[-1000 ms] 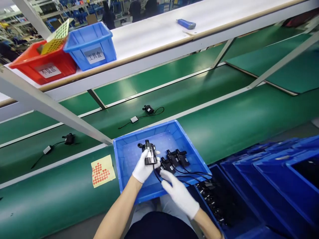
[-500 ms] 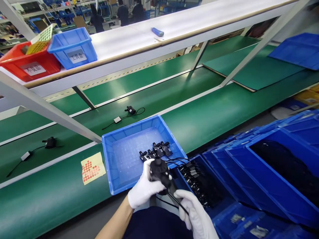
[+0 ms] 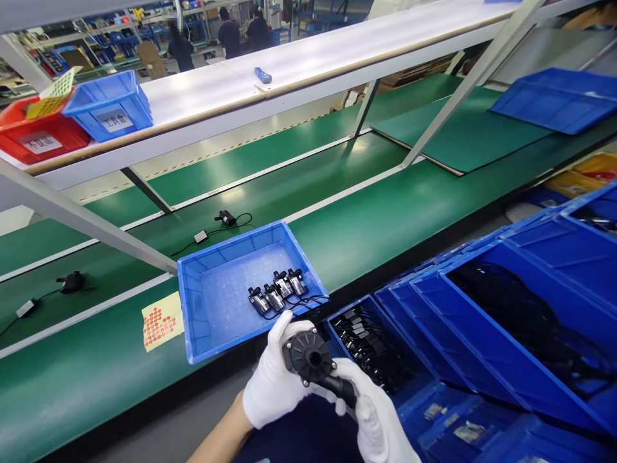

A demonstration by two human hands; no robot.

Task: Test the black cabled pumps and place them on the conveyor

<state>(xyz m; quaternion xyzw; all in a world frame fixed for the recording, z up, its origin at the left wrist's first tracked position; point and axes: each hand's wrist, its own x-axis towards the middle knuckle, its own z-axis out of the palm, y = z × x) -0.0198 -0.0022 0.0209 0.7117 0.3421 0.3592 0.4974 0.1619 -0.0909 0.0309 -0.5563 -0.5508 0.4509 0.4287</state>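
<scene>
A small black water pump [image 3: 312, 355] is held up before my body, its round ribbed face with a central port and corner screws turned towards me. My left hand [image 3: 272, 382], in a white glove, wraps round its left side. My right hand [image 3: 376, 411], gloved too, has its fingers closed at the pump's side pipe [image 3: 340, 388]. Just beyond, a blue tray [image 3: 219, 347] rests on the green conveyor's edge. Inside it several similar pumps [image 3: 274, 298] lie in a row at the right, their black cables trailing over the rim.
Right of the tray, a blue crate [image 3: 332, 334] holds many cabled pumps, beside tilted blue crates [image 3: 475, 308]. A yellow sticker sheet [image 3: 161, 321] lies left of the tray. Two cabled pumps sit on the far belt [image 3: 308, 186]. Overhead, a shelf [image 3: 202, 96] carries red and blue bins.
The pump has turned so its round ribbed face shows towards me. My right hand has moved from the cable to the side pipe. The camera view has shifted slightly to the right.
</scene>
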